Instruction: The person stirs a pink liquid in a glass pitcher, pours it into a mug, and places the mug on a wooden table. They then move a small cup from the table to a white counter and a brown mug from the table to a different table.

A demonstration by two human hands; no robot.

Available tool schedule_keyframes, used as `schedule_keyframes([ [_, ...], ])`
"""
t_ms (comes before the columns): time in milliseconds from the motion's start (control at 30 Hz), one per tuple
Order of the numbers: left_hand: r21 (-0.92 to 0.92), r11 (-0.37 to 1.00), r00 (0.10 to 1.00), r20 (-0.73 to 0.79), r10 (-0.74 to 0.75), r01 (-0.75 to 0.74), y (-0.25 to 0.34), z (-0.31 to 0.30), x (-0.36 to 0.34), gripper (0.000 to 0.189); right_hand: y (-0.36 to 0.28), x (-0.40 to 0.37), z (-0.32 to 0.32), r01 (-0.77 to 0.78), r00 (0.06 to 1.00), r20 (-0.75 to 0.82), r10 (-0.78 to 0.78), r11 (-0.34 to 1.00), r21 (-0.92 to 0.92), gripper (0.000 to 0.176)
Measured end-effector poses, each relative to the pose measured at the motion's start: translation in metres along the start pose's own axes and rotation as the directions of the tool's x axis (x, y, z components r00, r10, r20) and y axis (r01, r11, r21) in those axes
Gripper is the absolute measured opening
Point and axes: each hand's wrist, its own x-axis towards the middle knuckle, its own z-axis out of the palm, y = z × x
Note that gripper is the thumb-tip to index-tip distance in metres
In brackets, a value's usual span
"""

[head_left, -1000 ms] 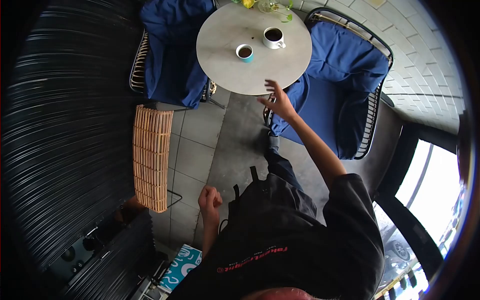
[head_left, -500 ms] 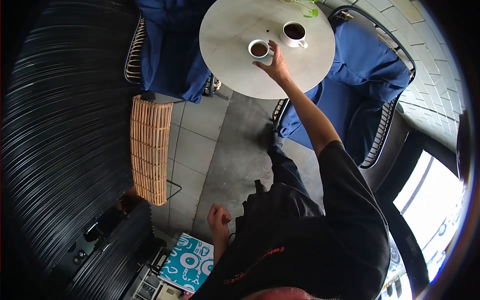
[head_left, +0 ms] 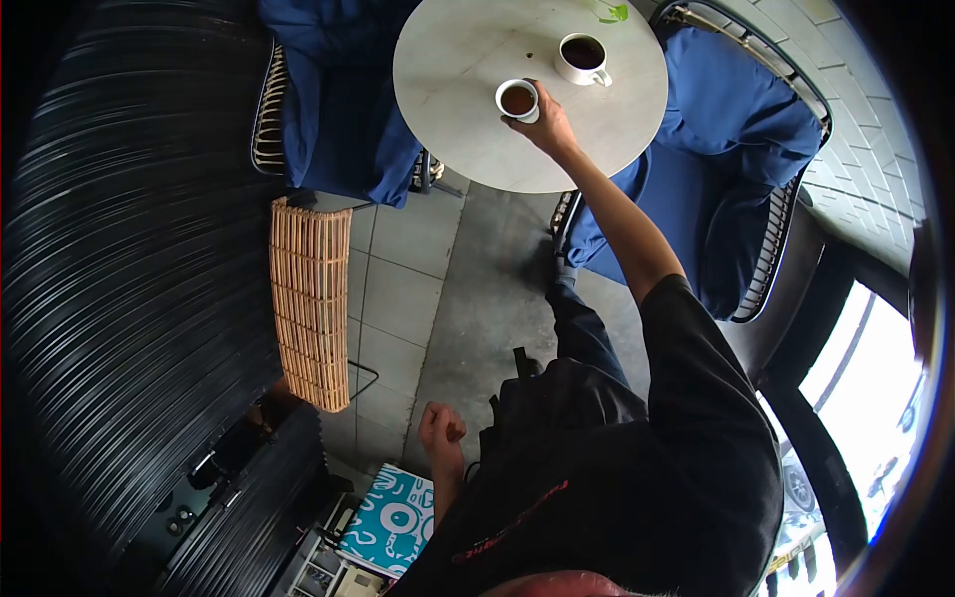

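My right hand [head_left: 550,127] is wrapped round a small white cup [head_left: 517,99] of brown drink at the near side of the round table [head_left: 448,124]. Thumb and fingers close on the cup's sides, and the hand covers its right and near parts. Behind it, a little to the right, stands a white mug [head_left: 580,62] of dark drink, its handle pointing towards me. My left hand [head_left: 442,428] hangs low by my waist, curled into a fist with nothing showing in it.
Blue-cushioned chairs flank the table, one on the left [head_left: 338,109] and one on the right [head_left: 686,209]. A rattan stool [head_left: 310,303] stands left of the walkway. Near my left side is a teal patterned box [head_left: 388,517]. Green leaves [head_left: 615,13] show at the table's far edge.
My right hand has closed round the small cup, which tilts slightly. My left hand stays a fist by my waist. The view has shifted a little.
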Motion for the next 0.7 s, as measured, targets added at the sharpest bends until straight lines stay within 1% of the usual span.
schedule_keyframes([
  [33,0.006,1.0,1.0,0.004,0.0,0.0,0.0,-0.001,0.0,0.022,-0.005,-0.005,-0.005,0.03,1.0,0.004,-0.03,0.999,0.013,0.066],
  [133,0.016,1.0,1.0,0.017,-0.012,0.011,0.002,-0.005,-0.002,0.022,-0.024,-0.031,-0.024,0.027,1.0,-0.015,-0.027,0.999,0.03,0.065],
  [200,0.038,0.999,0.997,0.078,-0.017,0.014,0.006,-0.008,-0.001,0.021,-0.037,-0.057,-0.04,0.029,0.999,-0.038,-0.027,0.998,0.054,0.066],
  [233,0.044,0.999,0.995,0.095,-0.014,0.009,0.008,-0.009,0.001,0.021,-0.044,-0.071,-0.048,0.044,0.998,-0.058,-0.04,0.997,0.06,0.067],
  [300,0.061,0.998,0.993,0.117,0.014,-0.021,0.011,-0.012,0.005,0.023,-0.058,-0.106,-0.064,0.006,0.996,-0.09,-0.001,0.998,0.057,0.069],
  [367,0.067,0.997,0.987,0.162,0.014,-0.025,0.012,-0.022,0.013,0.023,-0.083,-0.144,-0.084,-0.034,0.991,-0.126,0.046,0.995,0.096,0.07],
  [433,0.078,0.997,0.974,0.227,0.007,-0.025,0.016,-0.034,0.022,0.023,-0.085,-0.188,-0.092,-0.021,0.979,-0.202,0.035,0.997,0.076,0.07],
  [467,0.097,0.994,0.959,0.285,0.015,-0.044,0.019,-0.037,0.027,0.022,-0.097,-0.211,-0.1,-0.066,0.975,-0.206,0.088,0.992,0.111,0.071],
  [533,0.115,0.99,0.914,0.406,0.025,-0.079,0.025,-0.038,0.036,0.022,-0.123,-0.262,-0.113,-0.071,0.954,-0.278,0.108,0.988,0.138,0.069],
  [567,0.132,0.988,0.879,0.477,0.005,-0.078,0.031,-0.037,0.042,0.022,-0.143,-0.284,-0.12,-0.078,0.944,-0.309,0.117,0.988,0.136,0.069],
  [633,0.186,0.972,0.797,0.603,-0.001,-0.14,0.041,-0.034,0.059,0.021,-0.164,-0.331,-0.125,-0.073,0.904,-0.413,0.113,0.991,0.112,0.066],
  [700,0.231,0.956,0.739,0.674,-0.022,-0.182,0.048,-0.029,0.078,0.02,-0.193,-0.381,-0.135,-0.132,0.865,-0.476,0.157,0.988,0.085,0.065],
])
